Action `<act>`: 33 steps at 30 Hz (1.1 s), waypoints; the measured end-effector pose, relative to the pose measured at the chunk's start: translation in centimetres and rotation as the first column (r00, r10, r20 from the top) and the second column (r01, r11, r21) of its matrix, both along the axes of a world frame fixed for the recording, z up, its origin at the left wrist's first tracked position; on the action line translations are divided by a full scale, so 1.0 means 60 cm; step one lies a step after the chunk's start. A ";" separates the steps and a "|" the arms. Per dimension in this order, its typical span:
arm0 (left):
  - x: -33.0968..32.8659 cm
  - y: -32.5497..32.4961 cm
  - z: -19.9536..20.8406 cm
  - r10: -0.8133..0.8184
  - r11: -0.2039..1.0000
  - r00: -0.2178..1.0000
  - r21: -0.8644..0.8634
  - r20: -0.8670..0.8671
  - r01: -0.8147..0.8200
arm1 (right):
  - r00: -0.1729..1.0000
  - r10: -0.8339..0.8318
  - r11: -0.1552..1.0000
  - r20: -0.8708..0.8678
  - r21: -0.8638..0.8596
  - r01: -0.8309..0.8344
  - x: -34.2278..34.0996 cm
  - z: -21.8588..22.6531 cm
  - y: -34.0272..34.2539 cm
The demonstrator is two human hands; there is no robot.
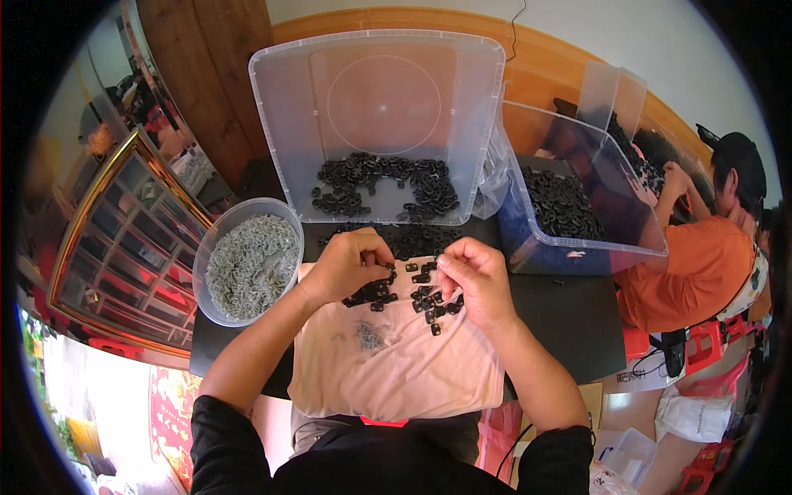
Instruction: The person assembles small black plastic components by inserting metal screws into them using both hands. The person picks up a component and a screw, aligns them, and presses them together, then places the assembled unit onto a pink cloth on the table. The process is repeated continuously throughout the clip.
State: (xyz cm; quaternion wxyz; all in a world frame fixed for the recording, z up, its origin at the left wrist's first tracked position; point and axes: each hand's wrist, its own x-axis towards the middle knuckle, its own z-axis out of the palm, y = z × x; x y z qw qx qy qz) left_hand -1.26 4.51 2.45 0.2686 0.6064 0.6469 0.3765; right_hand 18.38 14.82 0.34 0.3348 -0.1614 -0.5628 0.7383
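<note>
Over a pale pink cloth spread on the table and my lap, both hands work among small black plastic clips. My left hand is closed in a pinch at the left part of these clips; its fingertips hide what they hold, if anything. My right hand pinches what looks like a small black plastic clip by thumb and forefinger, above the right-hand pile. A little heap of small grey screws lies on the cloth, nearer to me. More black parts sit just beyond my fingers.
A clear round tub of grey screws stands left. Behind my hands, a clear plastic bin on its side holds black rings. To the right is another clear bin of black parts; beyond it sits a person in an orange shirt.
</note>
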 end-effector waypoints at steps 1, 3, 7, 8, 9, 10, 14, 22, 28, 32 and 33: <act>-0.003 0.002 0.000 -0.005 1.000 1.000 -0.012 0.018 0.005 | 1.000 -0.003 1.000 0.005 0.000 0.003 0.001 0.000 0.001; -0.003 0.005 -0.003 -0.028 1.000 0.997 -0.010 0.077 0.029 | 1.000 -0.004 1.000 0.003 -0.004 0.004 0.001 0.001 0.001; -0.001 0.008 -0.021 -0.118 0.993 0.949 0.048 0.293 0.109 | 1.000 -0.005 1.000 -0.002 0.005 0.005 0.001 0.001 0.002; -0.001 0.009 -0.025 -0.145 0.989 0.922 0.066 0.359 0.130 | 1.000 -0.018 1.000 0.002 0.012 0.018 0.002 0.003 0.003; -0.001 0.009 -0.025 -0.144 0.990 0.919 0.062 0.367 0.130 | 0.999 -0.032 0.999 0.005 0.020 0.032 0.003 0.006 0.004; 0.002 0.010 -0.023 -0.145 0.989 0.914 0.060 0.378 0.132 | 0.999 -0.047 0.998 0.010 0.030 0.047 0.005 0.010 0.006; 0.012 0.015 -0.013 -0.104 0.993 0.878 0.000 0.468 0.117 | 0.987 -0.049 0.994 -0.154 0.092 0.064 0.021 0.036 0.013; 0.055 0.085 -0.007 -0.157 0.985 0.987 0.073 -0.014 0.158 | 0.757 0.087 0.906 -0.647 0.368 0.210 0.126 0.141 0.041; 0.133 0.174 -0.014 -0.100 0.993 0.900 0.011 -0.424 0.115 | 0.804 -0.018 0.931 -0.595 0.284 0.231 0.115 0.120 0.070; 0.143 0.220 -0.043 -0.056 0.985 0.957 0.140 -0.285 0.100 | 0.829 0.009 0.906 -0.560 0.354 0.230 0.112 0.119 0.065; 0.142 0.224 -0.050 -0.045 0.973 0.977 0.212 -0.209 0.090 | 0.832 0.010 0.901 -0.554 0.366 0.233 0.111 0.121 0.063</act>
